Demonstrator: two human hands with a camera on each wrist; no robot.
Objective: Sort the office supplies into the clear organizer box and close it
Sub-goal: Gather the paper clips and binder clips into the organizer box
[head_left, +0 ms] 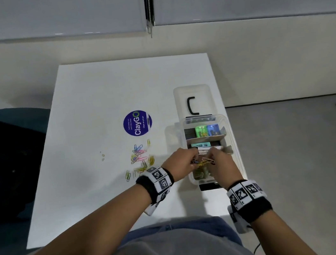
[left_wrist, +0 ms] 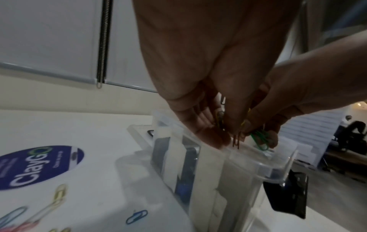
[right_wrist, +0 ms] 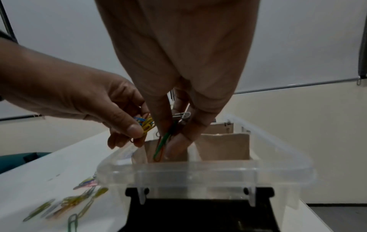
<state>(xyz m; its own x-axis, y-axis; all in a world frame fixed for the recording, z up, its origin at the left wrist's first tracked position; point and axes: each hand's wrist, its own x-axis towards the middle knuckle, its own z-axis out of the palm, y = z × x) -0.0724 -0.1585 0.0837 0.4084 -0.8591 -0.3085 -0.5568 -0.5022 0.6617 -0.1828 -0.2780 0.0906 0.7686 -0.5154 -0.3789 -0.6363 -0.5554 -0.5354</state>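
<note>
Head view: clear organizer box (head_left: 232, 140) open at the right edge of the white tabletop (head_left: 94, 98), lid (head_left: 192, 93) with its black handle laid flat beyond the far end. Inside, cardboard dividers (right_wrist: 224, 146), a green and a blue item in the far compartment, a pale label strip in the middle one, paper clips already in the nearest one.

Both hands together above that nearest compartment. Left hand (head_left: 180, 163) reaching in from the left, wrist raised, thumb and fingers curled round a bunch of clips (right_wrist: 146, 124) in yellow and blue: grip clenched on them. Right hand (head_left: 222, 164) pointing down from the near side, fingertips pinching a green clip (right_wrist: 161, 144) and a silver clip (right_wrist: 181, 116), the green one hanging just inside the box rim (right_wrist: 198, 168). Black wristbands with coded white tags on both wrists.

Loose paper clips (head_left: 140, 157) scattered on the tabletop left of the box, near the left wrist. Round blue ClayGo sticker (head_left: 137, 123) beyond them. Black latch flap (right_wrist: 198, 210) hanging at the near end of the box.
</note>
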